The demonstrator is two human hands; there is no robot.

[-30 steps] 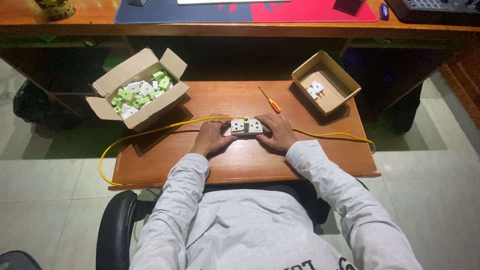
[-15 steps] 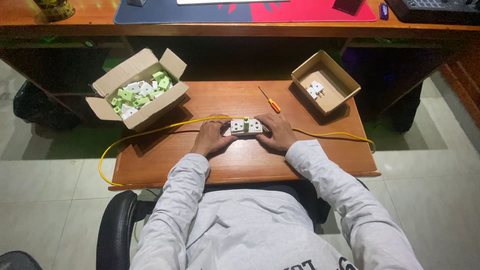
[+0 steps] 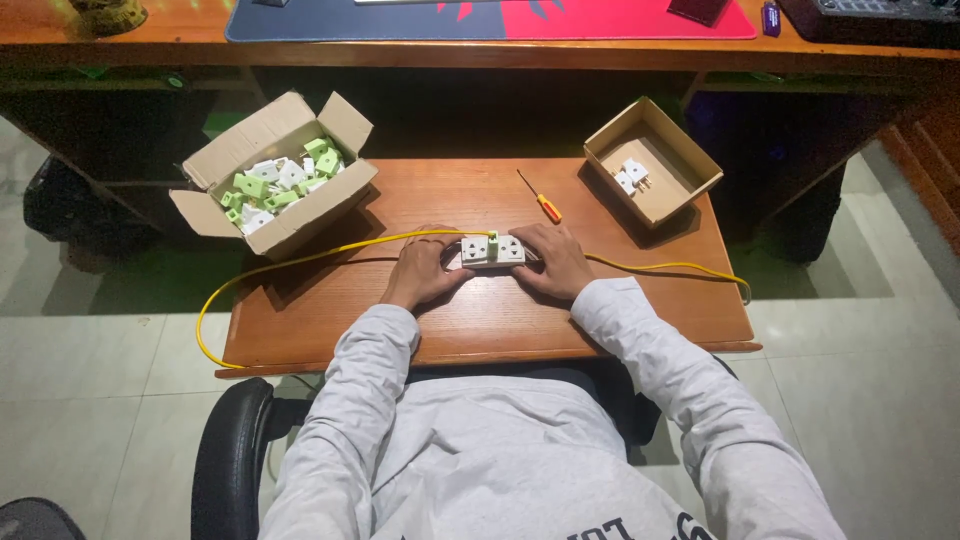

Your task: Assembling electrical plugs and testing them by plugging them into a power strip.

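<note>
A white socket block (image 3: 492,250) with a small green piece on top lies on the low wooden table (image 3: 480,320), and a yellow cable (image 3: 300,262) runs out of it to both sides. My left hand (image 3: 425,272) holds the block's left end. My right hand (image 3: 551,260) grips its right end. An orange-handled screwdriver (image 3: 540,199) lies just beyond my right hand.
An open cardboard box (image 3: 272,172) with several green and white plug parts stands at the table's back left. A smaller open box (image 3: 653,161) at the back right holds a white plug. A higher desk with a mat (image 3: 490,18) runs behind. I sit on a black chair (image 3: 228,460).
</note>
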